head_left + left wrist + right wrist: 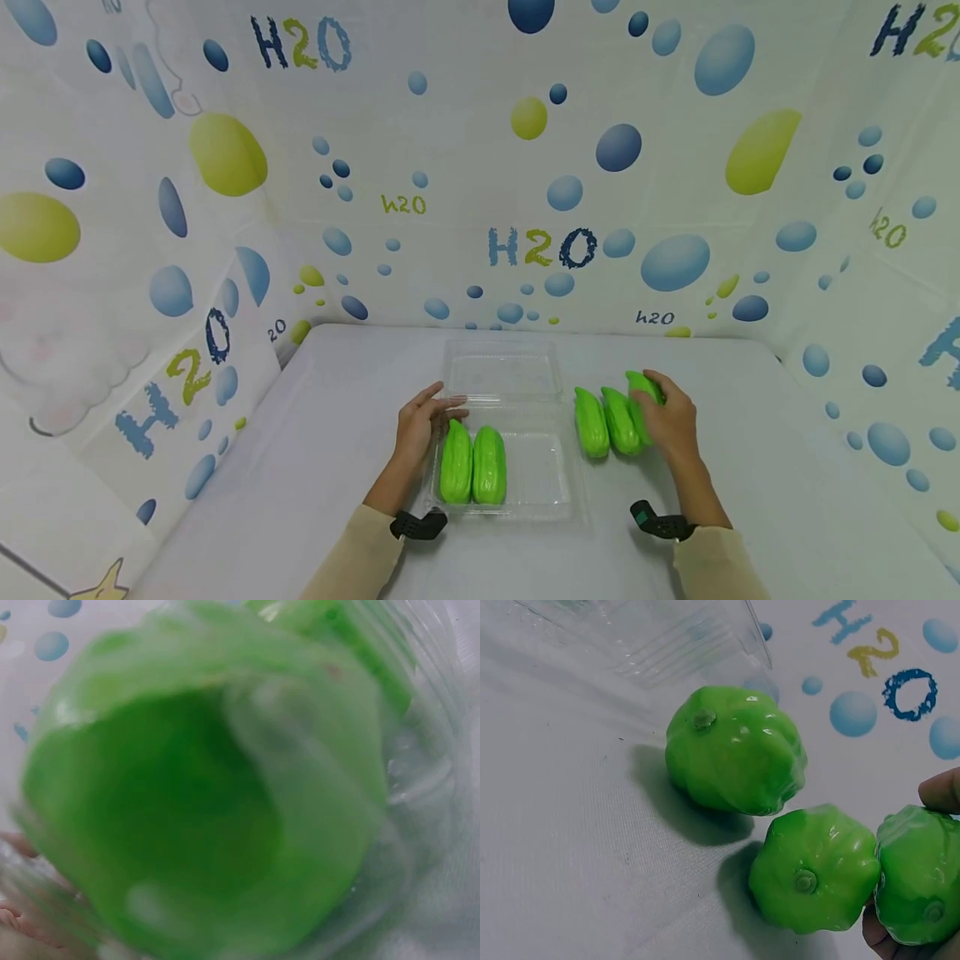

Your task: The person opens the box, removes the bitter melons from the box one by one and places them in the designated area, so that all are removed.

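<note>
Two glossy green bitter gourds (490,465) lie side by side in the left part of a clear plastic clamshell box (534,471). My left hand (420,427) is at the box's left rim, its fingers loosely extended over the edge beside the gourds. Close up in the left wrist view, a blurred gourd (180,817) shows through the clear plastic. To the right of the box, my right hand (672,419) grips the rightmost bitter gourd (919,874) between thumb and fingers. Beside it are a middle gourd (817,874) and a left gourd (735,750).
The box's transparent lid (502,375) lies folded open toward the back. A white table (330,500) carries everything. Behind it hangs a white backdrop (465,150) with blue and green dots and H2O lettering.
</note>
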### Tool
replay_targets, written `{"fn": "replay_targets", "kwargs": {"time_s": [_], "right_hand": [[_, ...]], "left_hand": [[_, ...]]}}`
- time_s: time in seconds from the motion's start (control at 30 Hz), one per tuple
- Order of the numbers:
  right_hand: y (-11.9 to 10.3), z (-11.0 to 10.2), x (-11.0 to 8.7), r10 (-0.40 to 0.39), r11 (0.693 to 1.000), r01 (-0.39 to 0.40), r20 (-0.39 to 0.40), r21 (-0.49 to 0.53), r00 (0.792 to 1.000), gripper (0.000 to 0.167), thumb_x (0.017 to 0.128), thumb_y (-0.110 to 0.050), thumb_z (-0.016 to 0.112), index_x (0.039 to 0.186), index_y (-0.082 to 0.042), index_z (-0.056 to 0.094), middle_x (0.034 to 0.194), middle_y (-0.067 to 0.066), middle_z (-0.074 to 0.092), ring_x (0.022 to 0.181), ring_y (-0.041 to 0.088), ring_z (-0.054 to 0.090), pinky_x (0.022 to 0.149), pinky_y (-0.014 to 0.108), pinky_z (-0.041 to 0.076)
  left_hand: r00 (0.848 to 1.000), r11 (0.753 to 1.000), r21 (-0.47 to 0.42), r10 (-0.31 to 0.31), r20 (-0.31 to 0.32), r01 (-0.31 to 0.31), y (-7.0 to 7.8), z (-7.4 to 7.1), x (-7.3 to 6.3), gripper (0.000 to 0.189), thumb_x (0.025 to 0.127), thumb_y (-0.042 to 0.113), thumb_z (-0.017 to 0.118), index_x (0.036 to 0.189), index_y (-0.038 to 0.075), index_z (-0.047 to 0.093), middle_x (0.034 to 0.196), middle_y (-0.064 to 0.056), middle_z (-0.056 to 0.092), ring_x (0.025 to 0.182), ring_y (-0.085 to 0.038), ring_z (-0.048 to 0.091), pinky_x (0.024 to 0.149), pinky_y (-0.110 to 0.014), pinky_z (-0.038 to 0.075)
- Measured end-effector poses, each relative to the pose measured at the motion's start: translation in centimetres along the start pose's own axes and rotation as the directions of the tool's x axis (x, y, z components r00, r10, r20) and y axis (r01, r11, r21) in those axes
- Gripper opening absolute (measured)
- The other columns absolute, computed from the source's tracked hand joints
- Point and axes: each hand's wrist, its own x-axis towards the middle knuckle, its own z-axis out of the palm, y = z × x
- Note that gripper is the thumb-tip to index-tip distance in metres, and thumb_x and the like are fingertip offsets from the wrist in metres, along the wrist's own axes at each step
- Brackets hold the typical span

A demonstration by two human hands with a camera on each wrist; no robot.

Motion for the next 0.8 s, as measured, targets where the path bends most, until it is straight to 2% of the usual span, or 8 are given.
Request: {"fn": "replay_targets", "kwargs": {"time_s": [0.5, 0.8], "right_hand": [[0.16, -0.52, -0.06, 0.055, 0.996, -0.055, 0.003, 0.07, 0.998, 0.051, 0.102, -0.028, 0.055, 0.149, -0.007, 0.051, 0.155, 0.018, 0.046, 0.146, 0.039, 0.036, 0.118, 0.055, 0.028], [0.92, -0.71, 0.1, 0.071, 0.995, -0.072, 0.015, 0.071, 0.997, 0.052, 0.103, -0.029, 0.054, 0.149, -0.007, 0.05, 0.156, 0.018, 0.044, 0.146, 0.039, 0.036, 0.117, 0.055, 0.028]], "left_hand": [[1.0, 1.0, -0.004, -0.005, -0.007, 0.005, 0.06, 0.08, -0.06, 0.051, 0.103, 0.01, 0.049, 0.152, 0.002, 0.04, 0.114, -0.014, 0.075, 0.097, -0.023, 0.075, 0.084, -0.023, 0.053], [1.0, 1.0, 0.005, 0.005, 0.0, -0.005, -0.03, 0.03, -0.01, 0.05, 0.103, 0.01, 0.048, 0.152, 0.002, 0.04, 0.113, -0.014, 0.075, 0.097, -0.021, 0.075, 0.084, -0.023, 0.053]]}}
